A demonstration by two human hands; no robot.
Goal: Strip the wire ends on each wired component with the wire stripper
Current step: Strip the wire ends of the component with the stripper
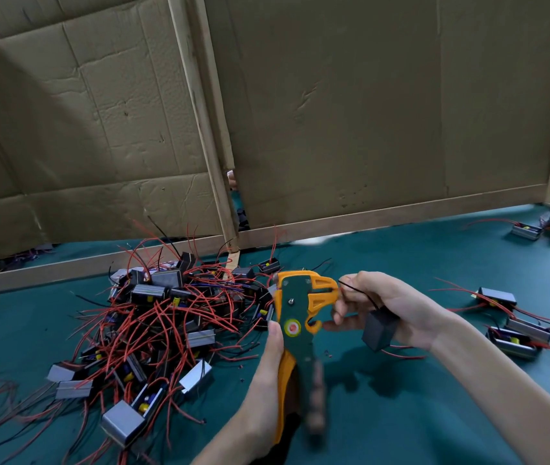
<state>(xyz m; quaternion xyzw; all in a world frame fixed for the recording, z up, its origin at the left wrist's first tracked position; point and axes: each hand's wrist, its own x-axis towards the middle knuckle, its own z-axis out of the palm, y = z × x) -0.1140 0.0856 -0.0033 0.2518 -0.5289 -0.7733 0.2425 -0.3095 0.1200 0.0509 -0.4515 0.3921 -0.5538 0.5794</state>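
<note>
One view only, head camera. Left hand [263, 374] wraps the handles of the wire stripper [295, 317], thumb up the near side. Its fingers curl round the far handle but are blurred, so we cannot tell how far it is squeezed. The tool stands upright with its mouth facing right, which we read as letting the wire feed in level from the other hand.

Right hand [391, 310] pinches the black wire [357, 292] between thumb and fingertips just beside the stripper mouth, wire tip at the orange jaws. We judge the short pinch keeps the thin wire from buckling. Whether the tip is already between the blades is too small to tell. The component [379, 332], a dark block, hangs off that wire in front of the right palm, above the mat. A red wire [401, 355], likely its own, trails out below.

No bin or tray in view. Many wired components sit in a loose pile [166, 323] on the green mat [401, 414] left of the tool, red wires tangled, probably the to-do stock. Several finished-looking units [515, 333] lie apart at near right, and two more [542, 228] at far right. The grey metal cases are open-ended, and we see small yellow parts inside some. Tiny bits [329, 354] lie on the mat beside the tool, likely stripped insulation. A cardboard wall [334, 112] stands along the far edge.
</note>
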